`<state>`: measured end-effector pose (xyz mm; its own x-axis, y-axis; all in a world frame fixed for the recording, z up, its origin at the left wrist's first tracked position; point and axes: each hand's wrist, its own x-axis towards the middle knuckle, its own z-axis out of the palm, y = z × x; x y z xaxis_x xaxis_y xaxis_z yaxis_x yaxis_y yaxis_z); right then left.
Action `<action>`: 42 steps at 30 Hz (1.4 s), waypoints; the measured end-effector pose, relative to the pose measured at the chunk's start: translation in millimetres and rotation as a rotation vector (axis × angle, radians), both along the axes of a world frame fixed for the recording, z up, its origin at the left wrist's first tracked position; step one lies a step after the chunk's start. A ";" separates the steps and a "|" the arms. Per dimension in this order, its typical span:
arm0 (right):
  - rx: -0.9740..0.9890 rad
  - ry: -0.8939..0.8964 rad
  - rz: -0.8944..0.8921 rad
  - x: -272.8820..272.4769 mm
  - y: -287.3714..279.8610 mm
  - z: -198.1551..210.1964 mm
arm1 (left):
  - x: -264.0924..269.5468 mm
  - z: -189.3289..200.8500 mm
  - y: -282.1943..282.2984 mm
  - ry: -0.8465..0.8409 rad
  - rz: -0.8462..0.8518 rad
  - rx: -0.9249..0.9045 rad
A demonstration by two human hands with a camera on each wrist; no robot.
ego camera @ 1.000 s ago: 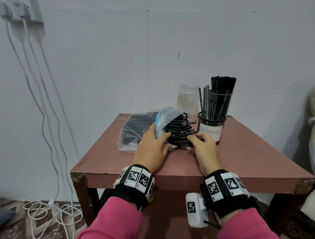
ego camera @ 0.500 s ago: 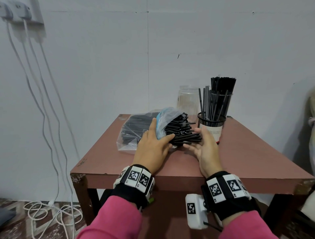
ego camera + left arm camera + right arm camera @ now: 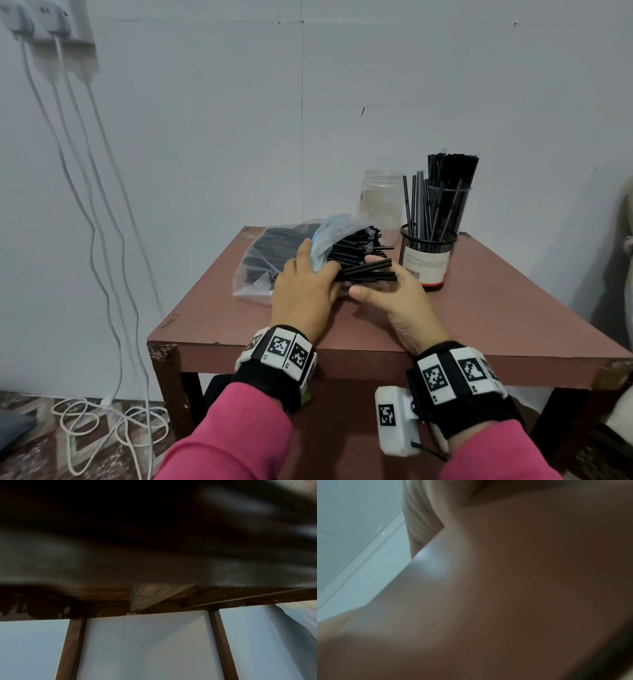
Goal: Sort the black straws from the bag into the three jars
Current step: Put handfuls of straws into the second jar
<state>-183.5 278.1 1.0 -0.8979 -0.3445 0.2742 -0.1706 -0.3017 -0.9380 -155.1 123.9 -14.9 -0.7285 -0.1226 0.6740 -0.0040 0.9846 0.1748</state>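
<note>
A clear plastic bag [image 3: 267,255] full of black straws lies on the brown table [image 3: 496,308], its mouth facing right. My left hand [image 3: 308,291] holds the bag at its blue-edged mouth, thumb on top. A bundle of straws [image 3: 368,270] sticks out of the mouth. My right hand [image 3: 394,298] is turned thumb-left, its fingers curled under and round that bundle. Right of the hands stands a black mesh cup [image 3: 428,255] with several straws. Behind it are a clear jar packed with straws [image 3: 452,192] and a clear jar [image 3: 382,198] without straws. Both wrist views are blurred and show no straws.
The table stands against a pale wall, and its near edge [image 3: 342,351] lies under my wrists. White cables [image 3: 102,240] hang from wall sockets at the left and coil on the floor. Something pale [image 3: 628,222] shows at the right edge.
My right hand has turned from palm-down to thumb-left and slid under the protruding straws, closing on a bundle. The left hand has stayed on the bag's mouth.
</note>
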 end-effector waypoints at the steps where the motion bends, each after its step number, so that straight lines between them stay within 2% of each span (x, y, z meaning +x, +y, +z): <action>1: 0.033 -0.001 -0.006 -1.1 -1.9 -1.2 | 0.4 0.0 0.0 0.005 -0.003 -0.016; 9: -0.076 -0.017 -0.090 -9.4 -1.4 -3.7 | 0.9 0.3 1.2 0.033 -0.009 0.002; 15: 0.009 -0.028 -0.035 -5.5 -5.6 -3.5 | 1.2 -0.2 0.5 0.010 -0.025 -0.034; 20: -0.148 -0.049 -0.143 -10.4 -5.9 -4.3 | 2.0 1.2 2.0 0.003 0.004 -0.043; 22: -0.183 -0.049 -0.116 -11.0 -5.4 -3.5 | 1.7 2.7 1.9 0.008 0.006 -0.038; 26: -0.001 -0.047 0.001 -6.2 -10.1 -2.1 | 2.3 3.3 2.0 -0.001 -0.012 -0.034; 33: -0.051 0.012 -0.235 -9.3 -5.7 0.7 | 2.9 2.9 3.2 -0.019 0.009 -0.032; 38: -0.031 0.057 -0.152 -5.4 -5.8 1.3 | 2.4 2.4 2.5 -0.031 -0.012 -0.053; 42: -0.052 -0.011 -0.254 -8.0 -5.7 -1.2 | 4.1 3.6 4.1 -0.034 -0.008 -0.027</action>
